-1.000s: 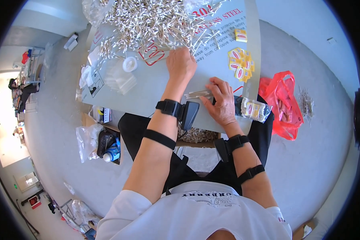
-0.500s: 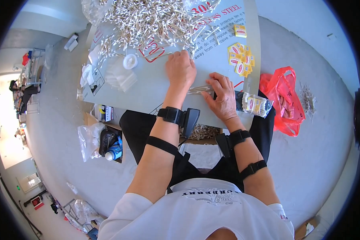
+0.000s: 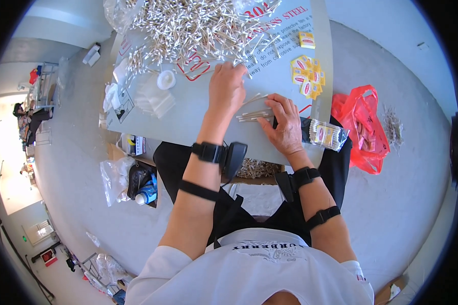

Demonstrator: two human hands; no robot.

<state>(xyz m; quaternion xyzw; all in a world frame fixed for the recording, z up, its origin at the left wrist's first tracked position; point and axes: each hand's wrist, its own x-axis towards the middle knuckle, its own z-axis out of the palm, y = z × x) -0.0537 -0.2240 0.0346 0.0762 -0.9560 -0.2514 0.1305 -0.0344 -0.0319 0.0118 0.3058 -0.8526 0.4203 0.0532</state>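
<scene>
Exposure was bright; left doorway (image 3: 4,129) blew out white. Fisheye bent edges, corners went black. Swabs (image 3: 183,33) looked fairly sharp.

Both forearms (image 3: 196,173) are stretched from the near side, the right one slanted leftward! Farther out, the left hand (image 3: 226,89) is held back uppermost, fingers (image 3: 237,70) bent; nearer, to its right, the right hand (image 3: 285,128) is poised, thumb (image 3: 265,125) spread from half-curled fingers.

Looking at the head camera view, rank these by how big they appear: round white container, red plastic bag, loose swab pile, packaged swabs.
Largest to smallest:
1. Loose swab pile
2. Red plastic bag
3. Packaged swabs
4. Round white container
</scene>
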